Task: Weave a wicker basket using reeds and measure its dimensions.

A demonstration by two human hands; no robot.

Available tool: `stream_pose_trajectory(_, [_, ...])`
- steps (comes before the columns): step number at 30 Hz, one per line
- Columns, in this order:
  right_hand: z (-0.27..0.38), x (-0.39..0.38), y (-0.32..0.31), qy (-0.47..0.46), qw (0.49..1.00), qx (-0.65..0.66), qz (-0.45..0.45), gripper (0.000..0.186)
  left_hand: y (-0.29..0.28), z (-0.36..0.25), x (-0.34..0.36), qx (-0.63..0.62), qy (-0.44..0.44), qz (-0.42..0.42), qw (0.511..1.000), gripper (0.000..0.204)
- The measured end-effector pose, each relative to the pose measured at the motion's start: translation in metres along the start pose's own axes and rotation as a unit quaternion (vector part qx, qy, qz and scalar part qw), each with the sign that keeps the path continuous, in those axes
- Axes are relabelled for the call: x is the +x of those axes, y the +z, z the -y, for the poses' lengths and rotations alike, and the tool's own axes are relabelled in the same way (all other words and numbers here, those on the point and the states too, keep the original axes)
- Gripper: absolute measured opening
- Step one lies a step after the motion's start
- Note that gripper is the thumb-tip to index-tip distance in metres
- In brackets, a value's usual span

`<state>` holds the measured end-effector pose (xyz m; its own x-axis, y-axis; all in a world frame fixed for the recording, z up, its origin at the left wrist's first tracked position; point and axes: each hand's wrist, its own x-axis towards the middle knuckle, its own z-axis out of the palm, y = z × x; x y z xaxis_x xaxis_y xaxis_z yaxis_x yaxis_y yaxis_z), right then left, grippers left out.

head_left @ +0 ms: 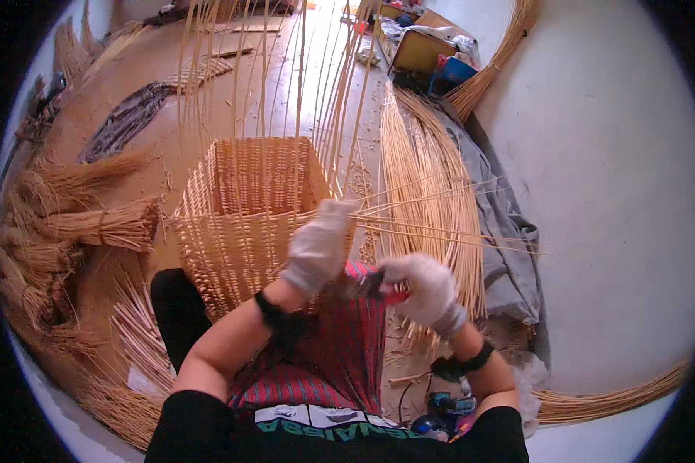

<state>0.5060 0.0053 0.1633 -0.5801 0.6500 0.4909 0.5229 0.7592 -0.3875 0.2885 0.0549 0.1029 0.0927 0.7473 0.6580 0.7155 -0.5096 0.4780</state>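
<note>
Left hand [320,241] at the basket [235,251], right hand [423,289] on a tool [398,298]

The basket stands in front of the person, left of the middle, its open top showing. Thin stakes [299,92] rise from its walls. The left hand, gloved, is at the rim by the near right corner, fingers pointing away; whether they grip the rim or the strands [455,231] there, I cannot tell. Those strands fan out to the right. The right hand, also gloved, lies nearer and farther right, closed around the tool, which shows red at the handle; its dark front part is blurred. Long reeds [432,185] lie on the right, beside a grey cloth [510,247]. Tied bundles [104,224] lie on the left, with pale sticks [143,328] nearer. A striped cloth [355,363] covers the person's lap.
</note>
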Motion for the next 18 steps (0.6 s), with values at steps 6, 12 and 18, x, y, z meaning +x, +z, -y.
stream_pose_trajectory(6, [-0.018,0.129,-0.055,-0.144,0.906,-0.399,-0.004,0.025,0.077,-0.076,0.050,0.143,-0.041,0.218,0.965,0.023])
stream_pose_trajectory(12, [-0.045,0.182,0.010,-0.186,0.815,-0.513,0.197,0.008,0.138,-0.028,0.052,0.195,-0.102,0.232,0.948,0.018])
stream_pose_trajectory(18, [-0.061,0.176,0.024,-0.155,0.818,-0.491,0.255,0.008,0.147,-0.019,0.042,0.030,-0.170,0.103,0.979,0.016])
